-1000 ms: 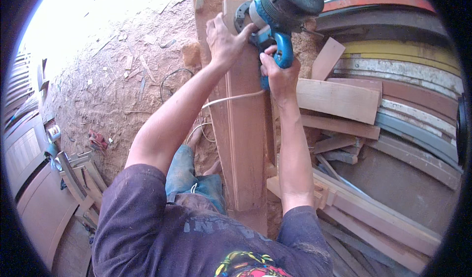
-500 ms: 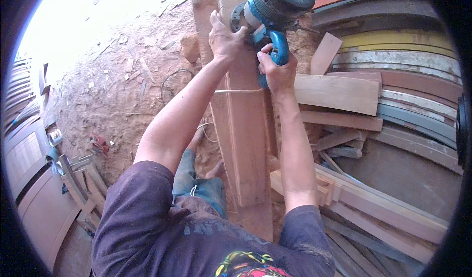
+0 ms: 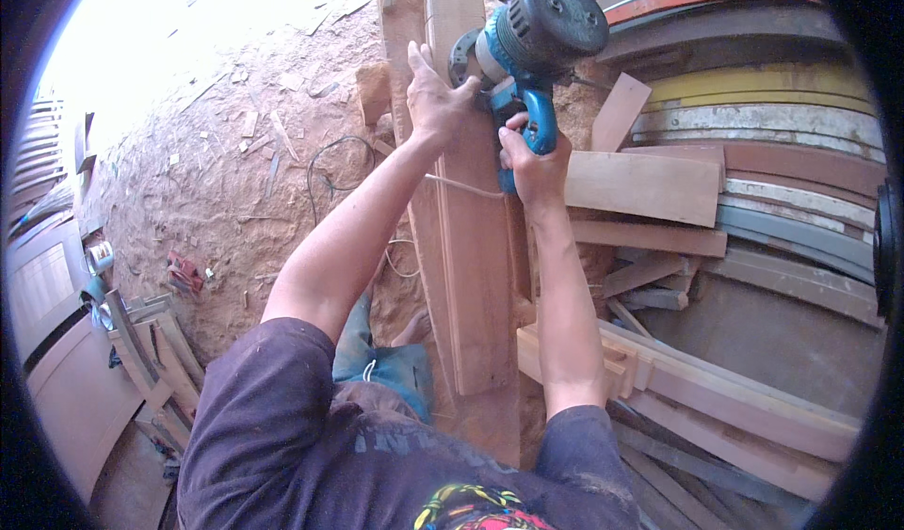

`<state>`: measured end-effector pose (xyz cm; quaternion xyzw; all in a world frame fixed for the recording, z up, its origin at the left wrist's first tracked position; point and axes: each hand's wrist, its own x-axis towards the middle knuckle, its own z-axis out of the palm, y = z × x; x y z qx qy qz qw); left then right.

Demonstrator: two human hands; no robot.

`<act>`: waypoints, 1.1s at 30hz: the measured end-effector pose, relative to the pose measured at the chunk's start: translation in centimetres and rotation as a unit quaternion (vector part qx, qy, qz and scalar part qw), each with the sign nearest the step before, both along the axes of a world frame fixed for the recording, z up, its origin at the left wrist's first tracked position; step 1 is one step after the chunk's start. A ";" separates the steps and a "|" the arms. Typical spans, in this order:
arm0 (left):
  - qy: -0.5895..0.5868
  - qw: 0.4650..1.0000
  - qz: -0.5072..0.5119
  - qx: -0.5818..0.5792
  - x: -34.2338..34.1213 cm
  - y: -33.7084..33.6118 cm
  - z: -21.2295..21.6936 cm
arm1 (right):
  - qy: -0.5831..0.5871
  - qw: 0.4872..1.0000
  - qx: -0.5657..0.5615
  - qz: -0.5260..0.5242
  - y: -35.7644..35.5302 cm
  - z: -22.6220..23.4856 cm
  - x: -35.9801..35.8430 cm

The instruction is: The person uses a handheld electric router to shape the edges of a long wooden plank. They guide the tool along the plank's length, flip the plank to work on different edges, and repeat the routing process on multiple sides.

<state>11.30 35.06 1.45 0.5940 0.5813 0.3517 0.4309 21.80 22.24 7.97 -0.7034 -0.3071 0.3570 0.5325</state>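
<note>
A teal and black router (image 3: 539, 36) with a D-shaped handle sits tilted near the far end of a long reddish wooden board (image 3: 477, 285). My right hand (image 3: 535, 158) is wrapped around that handle. My left hand (image 3: 439, 102) lies at the board's left side, fingers stretched forward, with its thumb against the router's base. The cutting end of the router is hidden behind the base and my hand. Beneath the board runs a longer dusty plank (image 3: 490, 426). A pale cord (image 3: 461, 186) crosses over the board, close to my right wrist.
Stacked boards and painted planks (image 3: 763, 120) fill the right side. Long timber lengths (image 3: 734, 408) lie by my right elbow. Sawdust and wood scraps cover the floor (image 3: 226, 163) at left, where a dark cable (image 3: 315, 168) loops. Panels (image 3: 85, 379) lean at far left.
The router and both hands have come slightly nearer to me along the board. My hold on the handle is the same. The whole view has shifted a little.
</note>
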 end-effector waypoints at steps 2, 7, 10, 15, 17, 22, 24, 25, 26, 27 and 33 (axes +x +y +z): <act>-0.024 1.000 0.012 0.000 -0.2 -1.2 0.3 | 0.011 1.000 0.001 -0.004 -0.7 -0.1 -0.2; -0.030 0.999 0.029 -0.028 -1.0 -3.8 1.3 | -0.003 1.000 -0.013 -0.007 -3.3 0.2 -1.1; -0.001 0.999 0.042 -0.011 -1.4 -5.3 0.9 | -0.005 1.000 -0.012 -0.004 -4.8 0.3 -1.5; -0.030 0.999 0.041 0.002 -2.5 -7.8 0.2 | 0.015 0.999 -0.026 -0.013 -7.6 0.5 -2.5; -0.028 0.999 0.037 -0.004 -2.8 -9.1 0.7 | 0.022 1.000 -0.016 -0.014 -8.9 0.2 -2.5; -0.047 0.999 0.025 0.002 -4.0 -11.8 0.2 | -0.007 1.000 -0.009 0.012 -11.9 -0.2 -3.4; -0.030 0.999 0.011 0.000 -4.5 -13.4 0.5 | -0.034 0.999 -0.007 0.011 -13.5 -0.2 -3.7; -0.022 1.000 0.004 -0.001 -4.8 -14.1 0.7 | -0.028 1.000 -0.004 0.009 -14.3 -0.3 -3.9; -0.022 1.000 0.004 0.000 -5.0 -14.7 0.3 | -0.021 1.000 0.000 0.007 -15.0 -0.1 -4.4; -0.022 1.000 0.004 0.002 -5.2 -15.3 0.0 | -0.013 1.000 0.003 0.005 -15.6 0.1 -4.7; -0.006 1.000 -0.003 0.006 -6.4 -19.5 0.6 | -0.025 1.000 0.018 -0.004 -20.1 -0.6 -5.5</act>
